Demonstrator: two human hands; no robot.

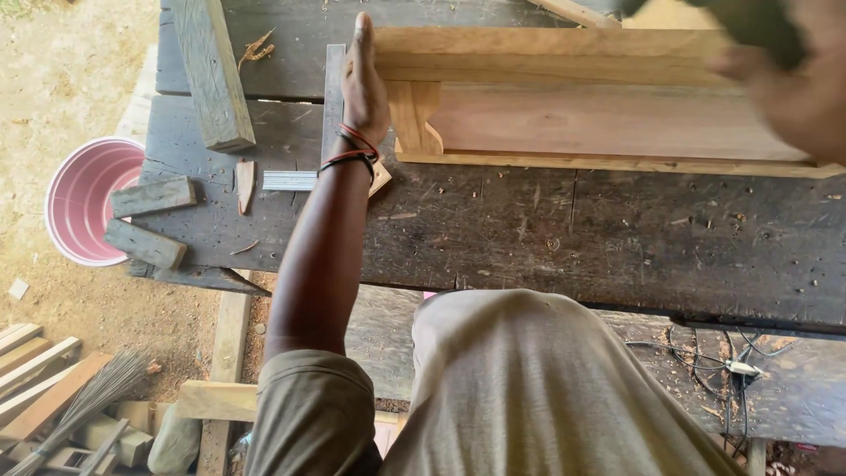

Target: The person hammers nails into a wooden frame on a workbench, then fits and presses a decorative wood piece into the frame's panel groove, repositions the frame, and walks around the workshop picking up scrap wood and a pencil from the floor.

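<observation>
Head view: looking straight down at a dark, weathered plank workbench (529, 229) outdoors, with bare dirt ground to the left.
Left hand: the left hand (363, 84) lies flat, fingers straight and together, pressed against the left end of a pale wooden frame piece (573, 97); it braces rather than clasps, and red and black cords circle the wrist.
Right hand: the right hand (789, 75) is a blur at the top right, over the far end of the same piece; its grip cannot be told.
Wooden frame piece: lies lengthwise along the bench's far side, with a curved bracket near its left end.
Bench left side: a grey timber block (211, 75), two short wood offcuts (150, 220), a small wedge (245, 183) and a pale ribbed strip (289, 181).
Ground: a pink round bucket (84, 201) just beside the bench; a broom (84, 401) and stacked boards lower left.
Lower right: black cables (714, 361) on sawdust.
</observation>
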